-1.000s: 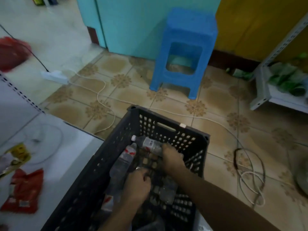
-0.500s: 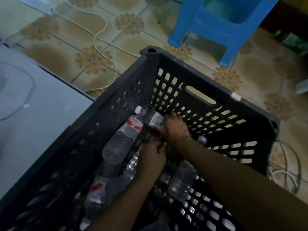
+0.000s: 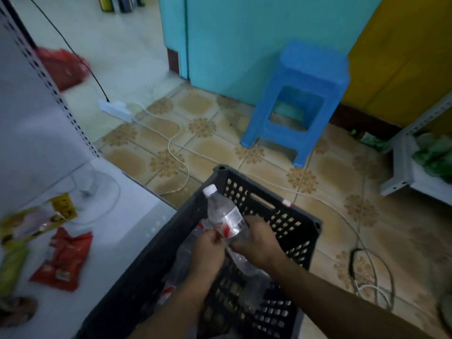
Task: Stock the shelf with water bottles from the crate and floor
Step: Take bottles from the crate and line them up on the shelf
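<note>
Looks like the pick-up step: right hand (image 3: 256, 243) and left hand (image 3: 208, 250) both curled round 1 water bottle (image 3: 226, 217) just above the crate (image 3: 303, 223), next it needs carrying left onto the shelf (image 3: 117, 231).

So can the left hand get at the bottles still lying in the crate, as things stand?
Probably not right away. The left hand is pinching the lifted bottle together with the right hand. The bottles lying in the crate sit just beneath, uncovered, so once its grip is freed the way looks open.
</note>
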`<control>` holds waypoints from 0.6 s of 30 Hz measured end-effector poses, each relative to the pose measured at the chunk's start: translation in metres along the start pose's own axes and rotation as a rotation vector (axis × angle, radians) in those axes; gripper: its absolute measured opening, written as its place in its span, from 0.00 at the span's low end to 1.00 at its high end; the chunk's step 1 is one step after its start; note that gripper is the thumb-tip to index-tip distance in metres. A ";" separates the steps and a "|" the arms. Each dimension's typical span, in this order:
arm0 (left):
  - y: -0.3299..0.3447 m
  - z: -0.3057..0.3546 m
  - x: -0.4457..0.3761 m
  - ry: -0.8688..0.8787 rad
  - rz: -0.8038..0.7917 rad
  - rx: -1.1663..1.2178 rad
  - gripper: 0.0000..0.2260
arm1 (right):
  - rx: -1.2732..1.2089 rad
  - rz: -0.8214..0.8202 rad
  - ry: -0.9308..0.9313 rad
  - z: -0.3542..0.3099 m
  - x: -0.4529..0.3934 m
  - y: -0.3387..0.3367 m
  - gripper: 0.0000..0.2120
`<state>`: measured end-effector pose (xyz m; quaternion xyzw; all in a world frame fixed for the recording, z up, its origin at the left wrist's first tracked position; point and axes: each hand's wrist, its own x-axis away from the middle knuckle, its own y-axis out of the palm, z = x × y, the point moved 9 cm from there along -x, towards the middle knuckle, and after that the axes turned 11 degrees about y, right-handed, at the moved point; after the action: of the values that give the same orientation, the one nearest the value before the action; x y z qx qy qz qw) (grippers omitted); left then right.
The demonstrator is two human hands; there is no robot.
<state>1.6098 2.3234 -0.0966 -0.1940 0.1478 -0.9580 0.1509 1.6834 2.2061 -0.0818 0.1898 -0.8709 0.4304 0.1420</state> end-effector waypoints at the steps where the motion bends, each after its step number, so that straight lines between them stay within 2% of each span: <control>1: -0.017 0.021 0.012 0.031 0.034 0.027 0.06 | -0.029 0.015 -0.030 -0.023 0.019 -0.017 0.10; 5: -0.094 0.111 0.069 0.155 0.151 0.115 0.06 | -0.104 0.069 -0.176 -0.122 0.095 -0.078 0.11; 10: -0.205 0.214 0.157 0.348 0.323 0.067 0.13 | -0.138 0.149 -0.394 -0.248 0.200 -0.135 0.13; 14: -0.287 0.269 0.240 0.485 0.449 0.117 0.07 | -0.135 0.180 -0.578 -0.337 0.292 -0.159 0.17; 18: -0.363 0.292 0.320 0.565 0.585 0.090 0.08 | -0.117 0.176 -0.734 -0.412 0.369 -0.153 0.19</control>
<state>1.3659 2.4777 0.3900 0.1340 0.1904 -0.8958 0.3787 1.4597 2.3747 0.4193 0.2475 -0.8999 0.2941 -0.2061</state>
